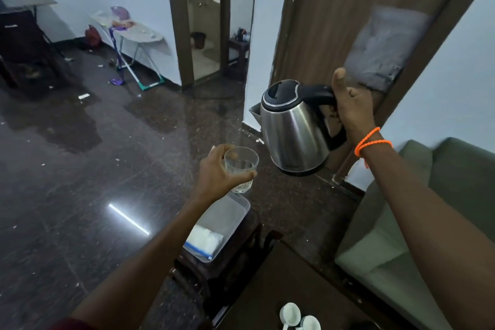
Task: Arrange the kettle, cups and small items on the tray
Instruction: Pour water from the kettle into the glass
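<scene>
Two hands aloft: kettle in the right, glass in the left

Both arms are stretched out in front of the person, above a dark polished floor (80,169). The right hand (351,107) is wrapped round the black handle of a steel kettle (292,128), with the thumb sticking up above the grip; an orange band (371,143) circles that wrist. The kettle hangs in the air, tilted slightly, with its spout turned to the left and its black lid closed. The left hand (218,171) grips a clear glass (241,169) from the side, fingers curled about its wall, and holds it upright just below and left of the kettle's spout; the two vessels are near each other but apart.

Under the left forearm sits a pale plastic tray (235,209) with a white bag-like packet (205,240) lying in it, resting on dark wooden furniture. At the bottom edge, on a dark tabletop (281,289), lie two white cups (290,313), partly cut off by the frame. A green sofa (428,195) stands at the right. Farther back are a wooden door (348,8), an open doorway (209,21) and an ironing board (139,31) against the white wall
</scene>
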